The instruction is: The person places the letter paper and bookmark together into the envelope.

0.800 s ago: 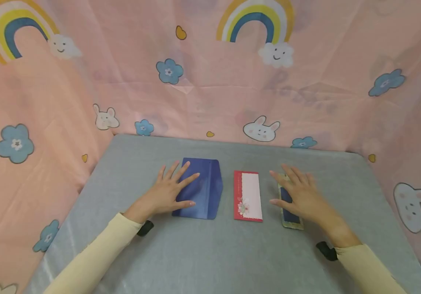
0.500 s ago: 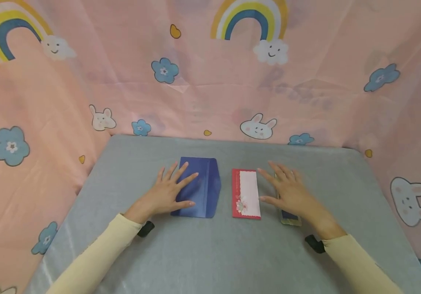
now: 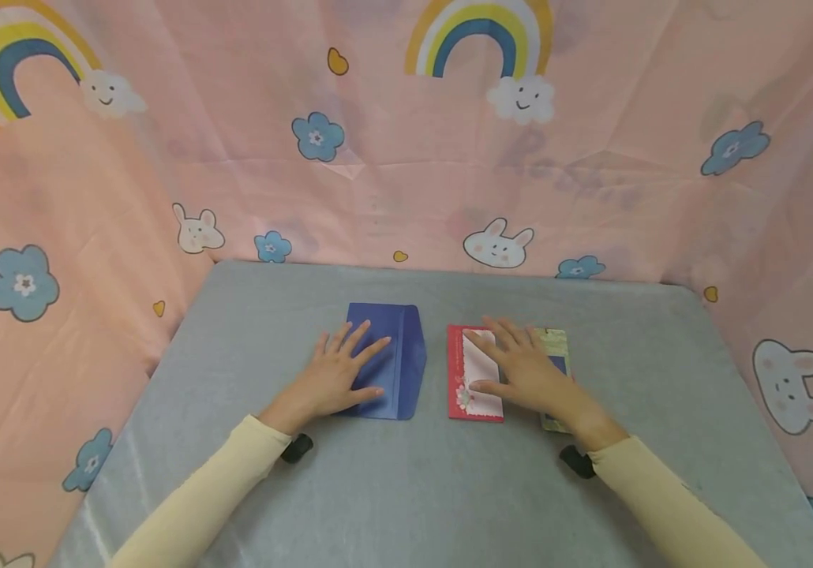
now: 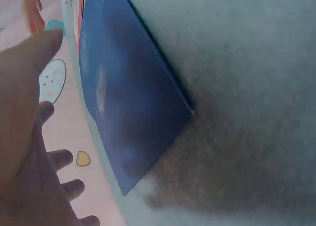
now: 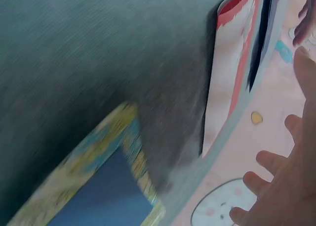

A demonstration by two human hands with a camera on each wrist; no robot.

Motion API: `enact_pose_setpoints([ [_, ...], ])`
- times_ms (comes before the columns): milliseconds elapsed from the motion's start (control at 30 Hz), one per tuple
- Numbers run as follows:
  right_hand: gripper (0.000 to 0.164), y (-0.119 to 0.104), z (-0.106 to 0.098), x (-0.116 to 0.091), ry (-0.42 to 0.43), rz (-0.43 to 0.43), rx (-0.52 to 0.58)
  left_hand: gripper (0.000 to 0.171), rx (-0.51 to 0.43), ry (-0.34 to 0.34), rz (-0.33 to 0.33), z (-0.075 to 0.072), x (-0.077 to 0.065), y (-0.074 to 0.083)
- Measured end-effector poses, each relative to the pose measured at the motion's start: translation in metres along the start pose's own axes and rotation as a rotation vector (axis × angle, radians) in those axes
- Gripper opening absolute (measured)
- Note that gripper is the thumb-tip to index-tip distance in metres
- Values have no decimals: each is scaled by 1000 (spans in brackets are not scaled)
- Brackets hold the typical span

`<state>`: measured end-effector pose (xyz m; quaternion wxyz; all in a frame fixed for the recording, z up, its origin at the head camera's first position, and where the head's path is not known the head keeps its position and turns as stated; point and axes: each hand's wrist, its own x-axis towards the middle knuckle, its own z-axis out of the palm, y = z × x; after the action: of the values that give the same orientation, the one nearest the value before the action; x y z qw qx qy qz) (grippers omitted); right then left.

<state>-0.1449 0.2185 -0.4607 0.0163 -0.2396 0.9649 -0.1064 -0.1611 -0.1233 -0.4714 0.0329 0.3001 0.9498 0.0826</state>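
Spread fingers of my left hand (image 3: 331,377) hover over the left part of a blue envelope (image 3: 412,355), whose pointed flap faces right. The left wrist view shows the envelope (image 4: 133,87) lying flat, with the hand raised off it. My right hand (image 3: 530,375) is held over a red card with a white panel (image 3: 476,364) and printed flowers, fingers apart. Its palm and wrist partly cover a third piece, a card with a yellow-green patterned border (image 3: 554,341) and dark blue centre. That card (image 5: 106,186) also shows in the right wrist view. Neither hand holds anything.
A grey cloth (image 3: 406,497) covers the table under the three flat pieces. Behind and at both sides hangs a pink curtain (image 3: 392,197) printed with rainbows, rabbits and flowers. Black wrist straps (image 3: 578,461) sit at the sleeve ends.
My right hand has moved left from above the yellow-green bordered card to above the red card. My left hand has shifted slightly right over the envelope. The three pieces stay in place.
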Motion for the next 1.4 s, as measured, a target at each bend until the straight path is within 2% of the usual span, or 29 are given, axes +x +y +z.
enact_pose_setpoints([
  [233,82,-11,11,16,9,-16,16,78,22,1,-36,6,7,2],
  [400,81,-22,15,26,12,-11,34,75,25,27,-51,9,12,4],
  [800,76,-42,21,36,-7,-13,86,71,-2,40,-103,10,19,13],
  [1033,72,-46,24,40,13,-60,128,71,-9,9,-134,12,24,17],
  [1400,70,-54,28,52,24,-21,151,71,-38,-5,-215,17,31,21],
])
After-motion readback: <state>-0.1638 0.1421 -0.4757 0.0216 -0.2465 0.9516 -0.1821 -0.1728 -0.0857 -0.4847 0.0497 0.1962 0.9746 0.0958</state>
